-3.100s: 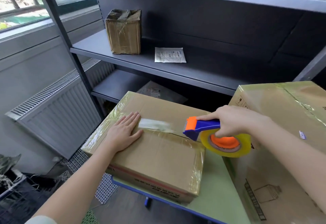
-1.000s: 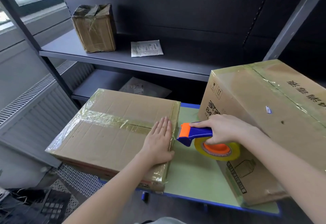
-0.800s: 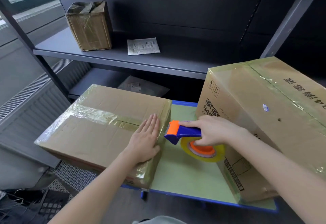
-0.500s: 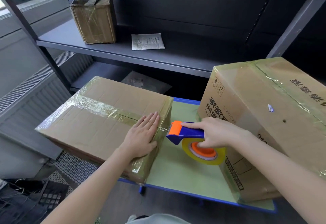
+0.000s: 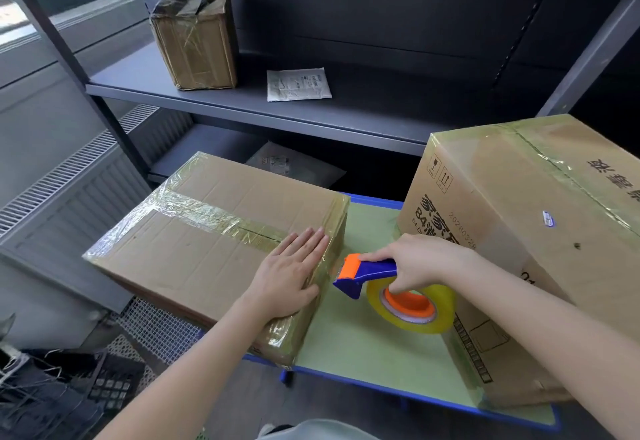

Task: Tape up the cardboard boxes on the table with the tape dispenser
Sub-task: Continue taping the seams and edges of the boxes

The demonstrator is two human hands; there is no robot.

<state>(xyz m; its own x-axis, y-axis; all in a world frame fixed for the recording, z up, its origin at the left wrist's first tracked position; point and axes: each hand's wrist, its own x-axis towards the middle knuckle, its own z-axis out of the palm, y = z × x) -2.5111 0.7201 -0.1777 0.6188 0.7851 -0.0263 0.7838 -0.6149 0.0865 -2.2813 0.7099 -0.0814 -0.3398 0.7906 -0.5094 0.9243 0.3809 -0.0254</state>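
Tape (image 5: pixel 204 212) glinting across flat box (image 5: pixel 194 263).
Left hand (image 5: pixel 287 280) is lying flat on it; right hand (image 5: pixel 422 263) is gripping tape dispenser (image 5: pixel 367 273) alongside.

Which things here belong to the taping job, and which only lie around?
For the job: flat cardboard box, left hand resting on it; tape dispenser, gripped by the right hand; large cardboard box; green table.
Lying about: small taped box and white packet on the shelf; grey packet on the lower shelf.

single head-worn wide-angle view, forward and down, close above the table (image 5: pixel 363 346), toward the dark shelving (image 5: pixel 381 107) behind
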